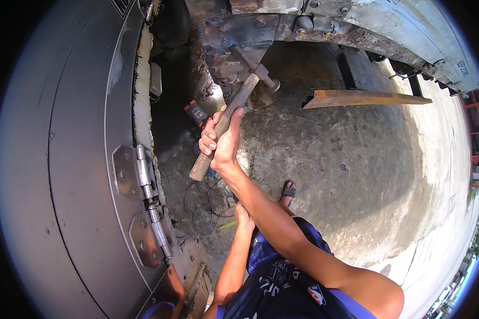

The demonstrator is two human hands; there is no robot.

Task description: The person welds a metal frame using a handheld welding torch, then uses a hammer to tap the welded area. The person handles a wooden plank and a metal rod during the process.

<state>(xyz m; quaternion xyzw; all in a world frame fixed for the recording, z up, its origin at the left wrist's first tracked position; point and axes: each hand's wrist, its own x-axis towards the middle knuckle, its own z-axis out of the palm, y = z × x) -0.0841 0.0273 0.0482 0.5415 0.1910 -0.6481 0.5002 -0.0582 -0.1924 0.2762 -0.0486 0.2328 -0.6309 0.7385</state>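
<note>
My right hand (223,139) is wrapped round the wooden handle of a hammer (233,110), with the thumb laid along it. The metal head (259,71) has a flat round face on one side and a long narrow end on the other. That narrow end lies over a worn, rusty metal bracket (237,32) of the vehicle's underside; whether they touch I cannot tell. Lower down, my left hand (243,217) is partly covered by my right forearm. Its fingers are hidden, so I cannot see what it may hold.
A large grey metal door (74,133) with hinges (145,173) stands close on my left. On the concrete floor (324,159) are a red and black device (196,112) and loose cables (199,207). A rusty metal bar (362,99) juts across at the far right.
</note>
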